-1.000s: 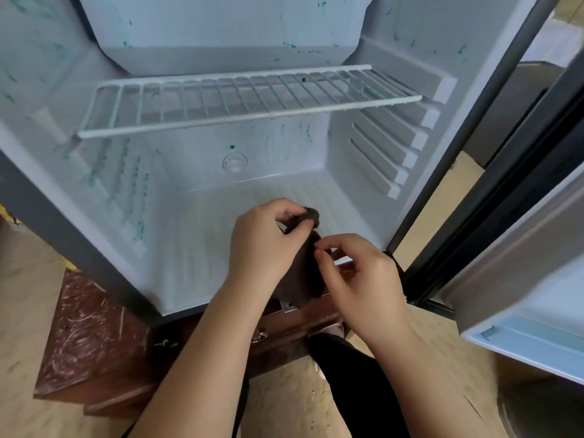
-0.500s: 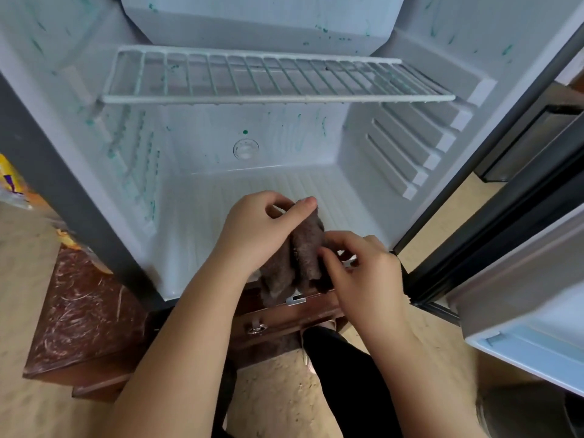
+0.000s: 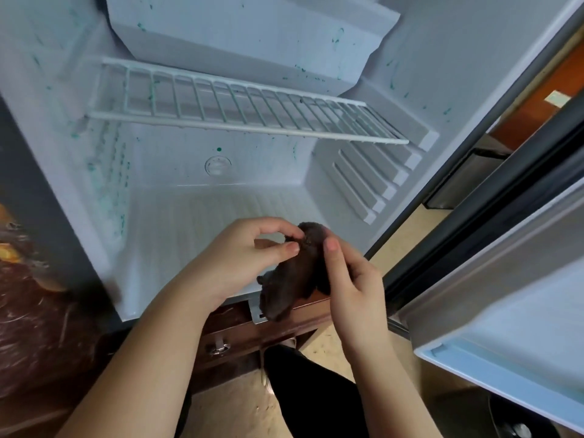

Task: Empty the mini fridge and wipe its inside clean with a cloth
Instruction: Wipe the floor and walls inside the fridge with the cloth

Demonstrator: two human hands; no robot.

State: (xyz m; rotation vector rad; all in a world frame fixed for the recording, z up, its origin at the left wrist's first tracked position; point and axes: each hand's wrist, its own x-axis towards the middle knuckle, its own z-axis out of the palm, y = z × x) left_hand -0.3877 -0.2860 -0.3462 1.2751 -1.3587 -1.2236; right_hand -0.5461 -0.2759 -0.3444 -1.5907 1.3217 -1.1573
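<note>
The mini fridge [image 3: 363,184] stands open in front of me with nothing stored inside; green specks dot its white walls. A white wire shelf [image 3: 240,109] spans the upper part. Both hands hold a dark brown cloth [image 3: 294,279] just in front of the fridge floor's front edge. My left hand [image 3: 240,257] pinches the cloth's top edge between thumb and fingers. My right hand [image 3: 350,279] grips the cloth from the right side, thumb up against it. The cloth's lower end hangs bunched below the hands.
The fridge door [image 3: 512,295] hangs open at the right, its inner liner close to my right forearm. The fridge sits on a dark wooden cabinet [image 3: 252,330] with a metal latch. My dark trouser leg [image 3: 316,393] is below, over a speckled beige floor.
The camera has shifted, so the fridge interior sits lower and more to the left in view. My hands have reworked the cloth: the left now pinches its top edge, the right thumb has risen.
</note>
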